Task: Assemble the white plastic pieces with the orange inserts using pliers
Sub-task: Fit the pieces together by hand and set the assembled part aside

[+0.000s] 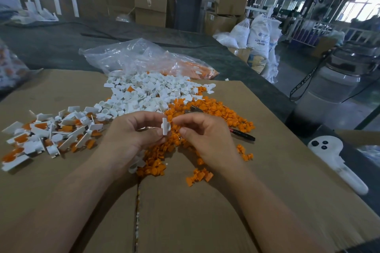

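Observation:
My left hand point(131, 135) pinches a small white plastic piece point(165, 126) upright between thumb and fingers. My right hand point(203, 137) meets it from the right, its fingertips on an orange insert point(172, 123) at the piece's side. Both hands hover over a heap of orange inserts point(216, 113). Loose white pieces point(144, 94) are piled behind my hands. Assembled white-and-orange parts point(47, 135) lie at the left. The pliers point(242, 134) rest on the cardboard behind my right hand, partly hidden by it and by the orange heap.
A cardboard sheet point(185, 211) covers the dark table. A clear plastic bag point(144, 57) with more parts lies behind the piles. A white handheld fan point(337, 160) lies at the right edge. Sacks and cardboard boxes stand on the floor beyond.

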The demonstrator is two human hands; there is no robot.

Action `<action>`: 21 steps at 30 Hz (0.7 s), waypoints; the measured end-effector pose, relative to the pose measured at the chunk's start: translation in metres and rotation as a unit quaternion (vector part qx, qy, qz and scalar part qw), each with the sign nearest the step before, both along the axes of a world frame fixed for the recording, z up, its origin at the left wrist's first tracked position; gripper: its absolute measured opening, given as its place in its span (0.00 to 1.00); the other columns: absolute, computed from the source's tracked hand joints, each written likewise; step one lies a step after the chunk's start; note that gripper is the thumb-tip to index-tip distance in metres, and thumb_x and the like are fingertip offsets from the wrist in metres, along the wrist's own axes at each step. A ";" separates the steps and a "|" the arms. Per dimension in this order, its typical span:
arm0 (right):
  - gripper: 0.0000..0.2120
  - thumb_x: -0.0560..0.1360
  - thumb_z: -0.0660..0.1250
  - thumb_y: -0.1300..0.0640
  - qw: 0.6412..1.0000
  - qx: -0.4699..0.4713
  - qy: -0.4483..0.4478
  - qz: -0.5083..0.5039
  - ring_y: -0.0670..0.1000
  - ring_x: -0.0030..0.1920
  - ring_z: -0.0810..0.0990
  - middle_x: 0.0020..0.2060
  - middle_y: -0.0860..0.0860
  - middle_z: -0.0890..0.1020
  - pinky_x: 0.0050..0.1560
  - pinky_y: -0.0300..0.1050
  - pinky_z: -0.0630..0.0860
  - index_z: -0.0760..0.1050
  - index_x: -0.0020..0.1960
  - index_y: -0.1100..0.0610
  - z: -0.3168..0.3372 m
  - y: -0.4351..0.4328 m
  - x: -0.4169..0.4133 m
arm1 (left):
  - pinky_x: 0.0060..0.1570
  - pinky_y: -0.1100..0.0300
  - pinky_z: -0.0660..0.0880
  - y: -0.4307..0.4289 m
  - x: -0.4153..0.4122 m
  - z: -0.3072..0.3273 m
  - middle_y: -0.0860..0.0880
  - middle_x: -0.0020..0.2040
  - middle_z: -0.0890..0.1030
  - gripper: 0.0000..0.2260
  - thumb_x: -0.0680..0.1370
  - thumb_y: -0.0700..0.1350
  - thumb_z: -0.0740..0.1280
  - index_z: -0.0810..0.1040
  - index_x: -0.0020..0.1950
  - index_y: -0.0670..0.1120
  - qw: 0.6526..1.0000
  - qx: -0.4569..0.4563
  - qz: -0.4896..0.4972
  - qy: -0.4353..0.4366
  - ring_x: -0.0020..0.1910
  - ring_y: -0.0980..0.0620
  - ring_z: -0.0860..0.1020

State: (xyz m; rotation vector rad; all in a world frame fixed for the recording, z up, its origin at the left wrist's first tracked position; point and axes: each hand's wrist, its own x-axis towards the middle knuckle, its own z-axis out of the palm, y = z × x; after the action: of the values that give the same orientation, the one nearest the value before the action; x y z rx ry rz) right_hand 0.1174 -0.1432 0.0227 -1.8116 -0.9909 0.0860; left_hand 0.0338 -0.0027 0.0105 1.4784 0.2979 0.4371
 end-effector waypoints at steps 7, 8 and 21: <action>0.16 0.71 0.70 0.66 0.998 0.050 0.028 -0.001 0.44 0.41 0.79 0.39 0.45 0.80 0.43 0.33 0.76 0.76 0.44 0.43 0.001 0.001 -0.003 | 0.54 0.37 0.75 -0.002 -0.002 0.000 0.38 0.44 0.83 0.09 0.68 0.33 0.71 0.83 0.44 0.44 1.000 -0.009 -0.012 0.002 0.47 0.35 0.81; 0.16 0.71 0.70 0.66 0.998 0.054 0.026 -0.005 0.44 0.41 0.79 0.39 0.46 0.80 0.43 0.33 0.76 0.75 0.44 0.43 0.000 0.001 -0.003 | 0.54 0.37 0.75 -0.002 -0.002 0.000 0.38 0.44 0.83 0.08 0.67 0.33 0.71 0.83 0.43 0.44 1.000 -0.011 -0.013 0.001 0.47 0.35 0.81; 0.13 0.70 0.71 0.65 0.998 0.051 0.046 0.009 0.44 0.39 0.79 0.36 0.45 0.79 0.42 0.37 0.77 0.76 0.41 0.47 0.001 0.003 -0.005 | 0.38 0.62 0.79 0.000 0.000 -0.004 0.42 0.40 0.84 0.07 0.67 0.32 0.71 0.82 0.40 0.43 0.999 0.024 -0.024 -0.013 0.38 0.48 0.82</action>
State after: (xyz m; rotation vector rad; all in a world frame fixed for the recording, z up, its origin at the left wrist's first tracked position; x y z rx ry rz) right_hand 0.1128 -0.1403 0.0236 -1.6921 -0.9305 0.1261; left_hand 0.0336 -0.0023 0.0070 1.5227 0.2320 0.4278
